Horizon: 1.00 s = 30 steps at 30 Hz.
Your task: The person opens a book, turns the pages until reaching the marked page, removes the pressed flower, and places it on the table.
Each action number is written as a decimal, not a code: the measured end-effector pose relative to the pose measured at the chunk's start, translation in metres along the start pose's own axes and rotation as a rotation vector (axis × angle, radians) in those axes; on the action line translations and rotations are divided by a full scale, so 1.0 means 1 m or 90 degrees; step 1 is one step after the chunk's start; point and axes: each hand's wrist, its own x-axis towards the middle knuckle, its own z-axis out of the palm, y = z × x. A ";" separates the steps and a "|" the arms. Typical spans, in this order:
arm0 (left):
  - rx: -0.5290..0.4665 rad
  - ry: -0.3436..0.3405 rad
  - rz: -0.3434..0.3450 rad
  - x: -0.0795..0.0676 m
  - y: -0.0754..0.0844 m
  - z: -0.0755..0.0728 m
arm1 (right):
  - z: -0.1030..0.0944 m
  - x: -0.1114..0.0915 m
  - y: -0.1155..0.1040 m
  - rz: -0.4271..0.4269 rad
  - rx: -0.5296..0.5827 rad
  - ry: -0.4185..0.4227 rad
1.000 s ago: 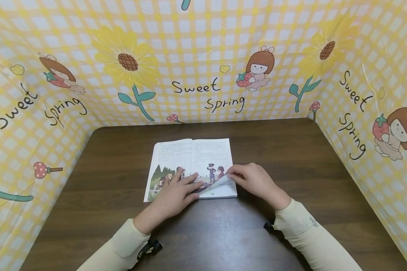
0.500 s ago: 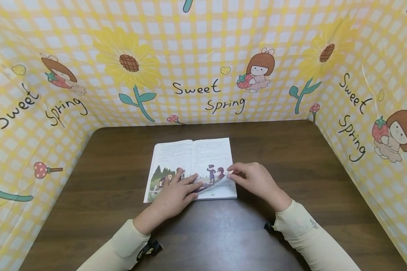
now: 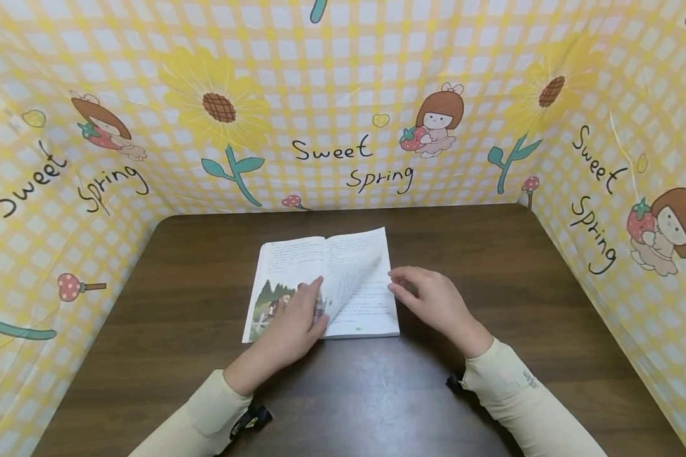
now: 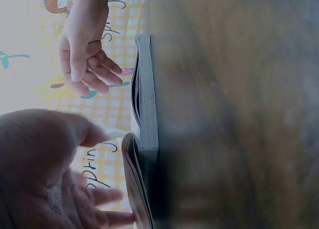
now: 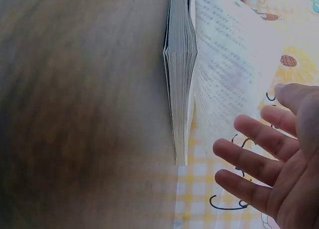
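Observation:
An open book point(image 3: 361, 322) lies on the dark wooden table, with printed text and a coloured picture across its left page. One right-hand page point(image 3: 349, 285) is lifted at its lower corner and curls over toward the left. My left hand point(image 3: 288, 320) rests on the left page, fingers extended; in the left wrist view its thumb touches the raised page. Just off the book's right edge is my right hand point(image 3: 434, 301). The right wrist view shows its fingers point(image 5: 254, 161) spread, holding nothing, with the lifted page point(image 5: 234, 64) beyond them.
The brown table point(image 3: 206, 266) surrounds the book. Yellow checked cloth point(image 3: 331, 82) with printed flowers and lettering stands along the back and both sides. A black strap point(image 3: 251, 422) shows at the left sleeve, another point(image 3: 455, 383) at the right.
The page's lower right corner has left my right fingers and swung left, uncovering text beneath. My left fingers have drawn together and shifted slightly left. My right hand has risen a little.

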 end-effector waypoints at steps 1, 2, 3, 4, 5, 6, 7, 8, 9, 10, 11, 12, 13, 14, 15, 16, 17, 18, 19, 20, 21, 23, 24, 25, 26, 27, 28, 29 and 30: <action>-0.012 0.017 -0.003 0.001 0.000 0.000 | 0.000 0.000 0.000 0.003 -0.001 -0.008; -0.020 0.035 -0.004 0.001 -0.001 -0.001 | 0.000 0.000 0.000 0.004 -0.004 -0.017; -0.028 0.055 0.000 0.002 -0.001 -0.001 | 0.001 0.001 0.001 0.005 -0.009 -0.027; -0.034 0.072 0.002 0.002 -0.002 -0.002 | 0.001 0.001 0.001 0.003 -0.015 -0.037; -0.032 0.090 0.009 0.002 -0.002 -0.003 | 0.001 0.001 0.001 -0.002 -0.019 -0.047; -0.024 0.106 0.014 0.001 -0.003 -0.003 | 0.001 0.001 0.002 -0.010 -0.021 -0.058; -0.010 0.120 0.019 0.001 -0.003 -0.004 | 0.001 0.002 0.002 -0.022 -0.023 -0.071; 0.006 0.130 0.024 0.000 -0.004 -0.004 | 0.001 0.002 0.003 -0.037 -0.026 -0.086; 0.022 0.140 0.030 0.000 -0.004 -0.005 | 0.002 0.002 0.004 -0.052 -0.030 -0.102; 0.038 0.145 0.033 0.000 -0.004 -0.005 | 0.002 0.002 0.004 -0.069 -0.032 -0.119; 0.058 0.149 0.038 -0.001 -0.004 -0.006 | 0.002 0.002 0.005 -0.086 -0.035 -0.136; 0.074 0.148 0.039 -0.001 -0.004 -0.006 | 0.002 0.002 0.005 -0.100 -0.038 -0.154; 0.090 0.146 0.044 -0.001 -0.004 -0.007 | 0.002 0.001 0.005 -0.112 -0.042 -0.171; 0.106 0.142 0.050 -0.001 -0.004 -0.008 | 0.002 0.001 0.005 -0.121 -0.047 -0.189; 0.120 0.136 0.055 -0.001 -0.004 -0.008 | 0.003 0.000 0.005 -0.129 -0.054 -0.206; 0.136 0.124 0.058 -0.002 -0.004 -0.009 | 0.003 0.000 0.005 -0.134 -0.056 -0.224; 0.153 0.114 0.063 -0.002 -0.004 -0.009 | 0.004 -0.001 0.005 -0.140 -0.057 -0.237; 0.165 0.104 0.067 -0.002 -0.005 -0.009 | 0.005 -0.002 0.006 -0.143 -0.059 -0.252; 0.175 0.093 0.071 -0.002 -0.005 -0.009 | 0.006 -0.003 0.006 -0.145 -0.060 -0.265; 0.178 0.083 0.074 -0.002 -0.005 -0.008 | 0.006 -0.004 0.006 -0.146 -0.059 -0.278; 0.179 0.075 0.076 -0.003 -0.005 -0.008 | 0.007 -0.004 0.006 -0.146 -0.056 -0.287; 0.181 0.067 0.082 -0.003 -0.006 -0.008 | 0.008 -0.005 0.007 -0.144 -0.049 -0.302; 0.177 0.062 0.085 -0.003 -0.006 -0.008 | 0.008 -0.006 0.007 -0.141 -0.048 -0.309; 0.172 0.060 0.089 -0.003 -0.007 -0.008 | 0.007 -0.006 0.006 -0.138 -0.044 -0.313; 0.168 0.058 0.091 -0.004 -0.007 -0.008 | 0.007 -0.006 0.006 -0.135 -0.041 -0.316; 0.166 0.055 0.094 -0.004 -0.008 -0.008 | 0.007 -0.006 0.006 -0.135 -0.040 -0.318; 0.163 0.049 0.095 -0.004 -0.008 -0.008 | 0.007 -0.006 0.006 -0.132 -0.040 -0.321; 0.155 0.040 0.095 -0.004 -0.008 -0.009 | 0.007 -0.006 0.006 -0.128 -0.039 -0.323; 0.148 0.027 0.094 -0.004 -0.008 -0.009 | 0.007 -0.006 0.006 -0.125 -0.038 -0.326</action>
